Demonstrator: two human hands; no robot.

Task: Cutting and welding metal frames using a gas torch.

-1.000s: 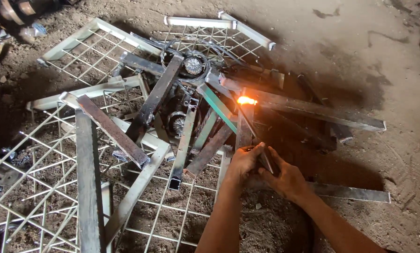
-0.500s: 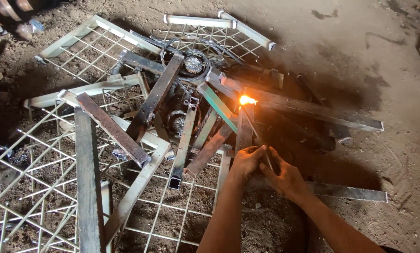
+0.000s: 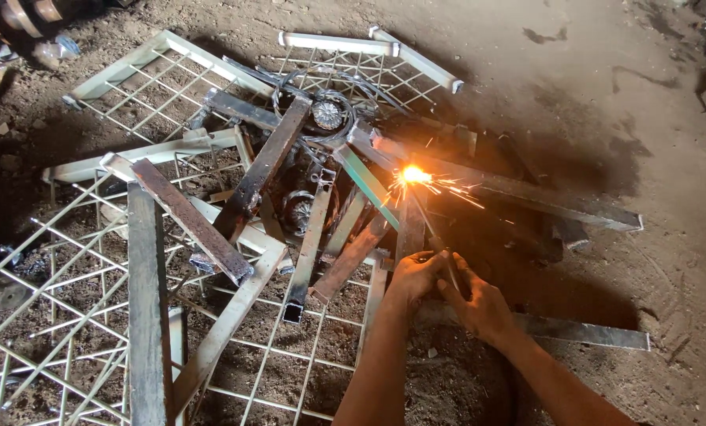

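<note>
Head view: left hand (image 3: 413,276) and right hand (image 3: 479,304) both clamped around welding rod holder (image 3: 446,264), rod (image 3: 424,213) running to 11 o'clock. Arc spark (image 3: 414,174) burning at rod tip on flat bar (image 3: 518,189), at 11 o'clock from hands. Sparks flying toward 3 o'clock. Risk: bare skin near spatter, burn likely. Loose scrap pile (image 3: 290,197) and wire grid (image 3: 93,315) at 9 o'clock could shift, breaking arc.

orange-white sparks (image 3: 414,175), rusty brown steel bars (image 3: 262,170), pale cream wire grid panels (image 3: 132,87), grey-brown dirt floor (image 3: 573,95).
</note>
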